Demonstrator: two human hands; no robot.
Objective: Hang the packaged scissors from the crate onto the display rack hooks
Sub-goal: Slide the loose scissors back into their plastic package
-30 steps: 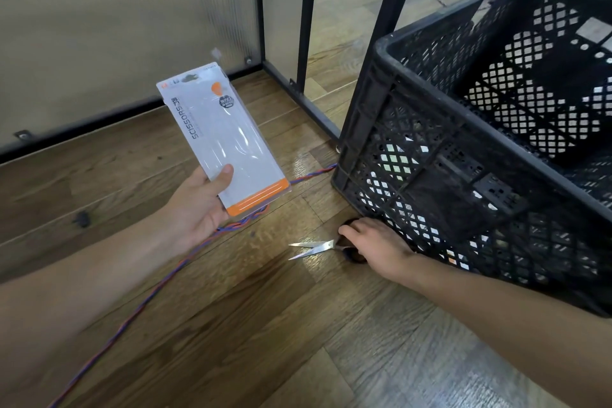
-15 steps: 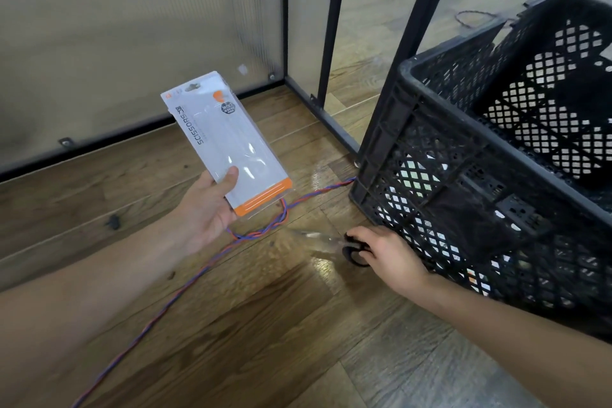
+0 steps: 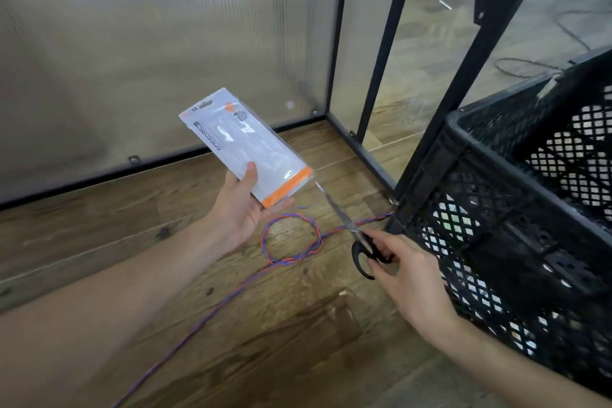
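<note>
My left hand (image 3: pixel 240 209) holds a clear plastic scissors package (image 3: pixel 246 146) with an orange bottom band, thumb on its front, tilted up to the left; no scissors show inside it. My right hand (image 3: pixel 402 272) grips the black handles of a loose pair of scissors (image 3: pixel 351 228), lifted off the floor. The steel blades are closed and their tip points up at the package's lower right corner. The black perforated crate (image 3: pixel 516 209) stands on the floor at the right, just beside my right hand. No rack hooks are in view.
A twisted red-and-blue cable (image 3: pixel 291 242) loops on the wooden floor under the scissors and runs off to the lower left. Black metal frame posts (image 3: pixel 463 76) and ribbed translucent panels (image 3: pixel 149 53) rise behind. More cables lie on the floor at the far right.
My right hand has picked the loose scissors up from the floor by the crate and raised them toward the package. My left hand has kept hold of the package.
</note>
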